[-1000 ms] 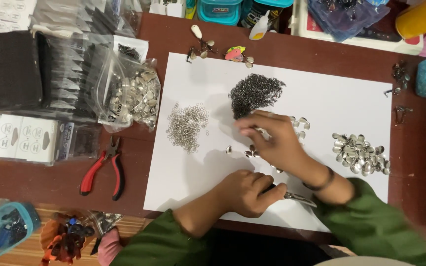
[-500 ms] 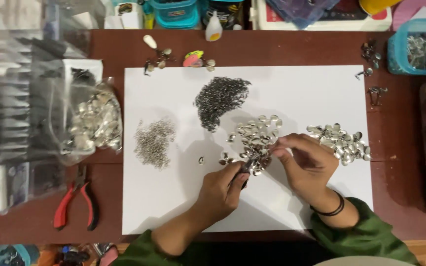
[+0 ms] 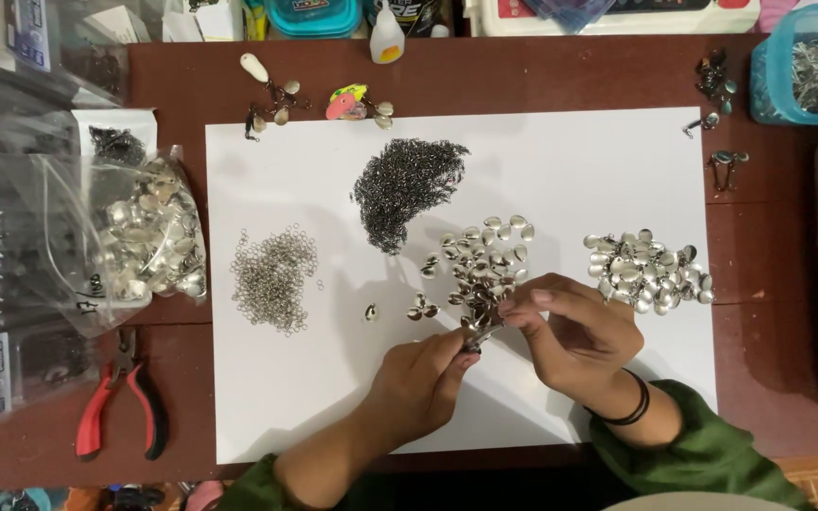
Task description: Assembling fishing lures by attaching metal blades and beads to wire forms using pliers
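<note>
Left hand [image 3: 418, 383] and right hand [image 3: 575, 331] both pinch small silver spoon blades [image 3: 478, 331] at the pile's [image 3: 485, 265] lower edge, fingers narrowed

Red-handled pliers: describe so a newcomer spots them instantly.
Start from the big white sheet covering the middle of the brown table. Just off the sheet's lower left corner, below the clear bag of silver blades, lie the pliers, jaws pointing away from the person. They are the only tool there, with red and black grips among small metal parts.

Rings [image 3: 275, 276] lie left of blades [image 3: 485, 265] on sheet [image 3: 560, 161].
</note>
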